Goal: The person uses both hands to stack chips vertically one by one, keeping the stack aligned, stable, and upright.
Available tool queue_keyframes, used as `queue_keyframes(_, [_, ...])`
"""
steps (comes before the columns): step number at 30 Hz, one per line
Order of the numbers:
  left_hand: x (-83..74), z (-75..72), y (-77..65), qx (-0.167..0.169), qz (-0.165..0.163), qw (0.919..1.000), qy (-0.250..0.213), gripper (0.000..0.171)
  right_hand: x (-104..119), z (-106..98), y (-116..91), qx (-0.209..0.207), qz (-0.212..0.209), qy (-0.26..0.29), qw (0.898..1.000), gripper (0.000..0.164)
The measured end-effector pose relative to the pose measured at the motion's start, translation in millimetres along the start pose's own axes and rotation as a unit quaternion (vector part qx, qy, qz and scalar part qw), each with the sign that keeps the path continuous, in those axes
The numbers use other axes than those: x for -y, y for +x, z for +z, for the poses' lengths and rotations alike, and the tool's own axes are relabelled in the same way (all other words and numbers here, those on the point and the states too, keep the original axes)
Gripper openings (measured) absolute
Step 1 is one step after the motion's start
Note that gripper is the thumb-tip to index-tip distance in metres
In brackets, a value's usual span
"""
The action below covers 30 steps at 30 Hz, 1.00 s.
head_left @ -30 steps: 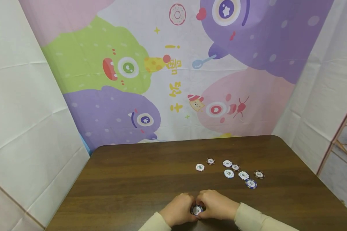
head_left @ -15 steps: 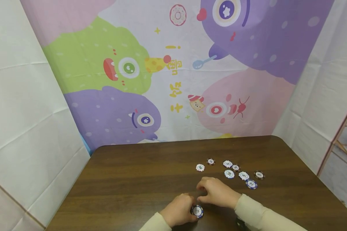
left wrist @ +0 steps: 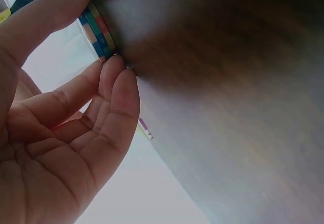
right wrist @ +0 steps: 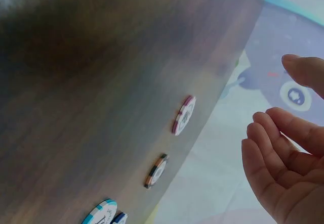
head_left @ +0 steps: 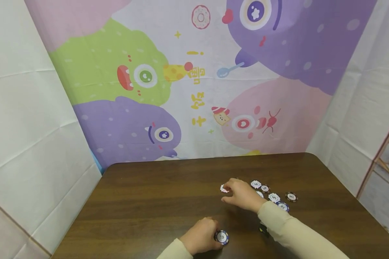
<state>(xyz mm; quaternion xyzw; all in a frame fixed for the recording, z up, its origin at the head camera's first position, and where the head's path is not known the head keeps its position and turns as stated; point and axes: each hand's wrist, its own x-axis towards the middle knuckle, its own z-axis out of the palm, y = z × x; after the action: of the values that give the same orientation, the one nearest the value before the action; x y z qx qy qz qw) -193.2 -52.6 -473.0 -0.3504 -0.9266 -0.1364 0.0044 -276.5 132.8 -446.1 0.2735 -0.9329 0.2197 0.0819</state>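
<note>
Near the table's front edge, my left hand (head_left: 201, 235) pinches a short stack of poker chips (head_left: 222, 237), with a blue-and-white chip on top. From the left wrist view, thumb and fingertips meet the edges of the stack (left wrist: 98, 34), where blue, green and reddish layers show. Farther out, my right hand (head_left: 241, 194) hovers by a white poker chip (head_left: 223, 188) and partly covers it in the head view. Its thumb and fingers stand apart with nothing between them in the right wrist view, where the pink-edged white chip (right wrist: 184, 116) lies beyond the fingertips.
Several loose chips lie right of and behind my right hand, among them a white one (head_left: 274, 197), a blue one (head_left: 283, 207) and a dark one (head_left: 291, 196). The brown table (head_left: 142, 201) ends at a cartoon-printed cloth (head_left: 194, 140). A dark object (head_left: 263, 229) shows beneath my right sleeve.
My right hand has left the stack and moved away from me, up to the white chip. My left hand has stayed put, still holding the stack.
</note>
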Motion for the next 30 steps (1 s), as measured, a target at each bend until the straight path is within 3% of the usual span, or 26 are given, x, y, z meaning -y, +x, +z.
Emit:
queue_keyframes(10, [-0.9,-0.3,-0.4,-0.004,-0.002,0.9999,0.012,0.022,-17,11,22,0.019,0.062,-0.014,0.998,0.038])
queue_keyframes(20, [-0.8,-0.3,-0.8,0.0,-0.007,0.9999,0.015,0.024,-26,22,35,0.039,0.082,-0.038,0.995,0.027])
queue_keyframes(30, [-1.6,-2.6,-1.0,0.01,-0.008,0.9999,0.002,0.024,-32,36,40,0.065,0.131,-0.061,0.987,0.026])
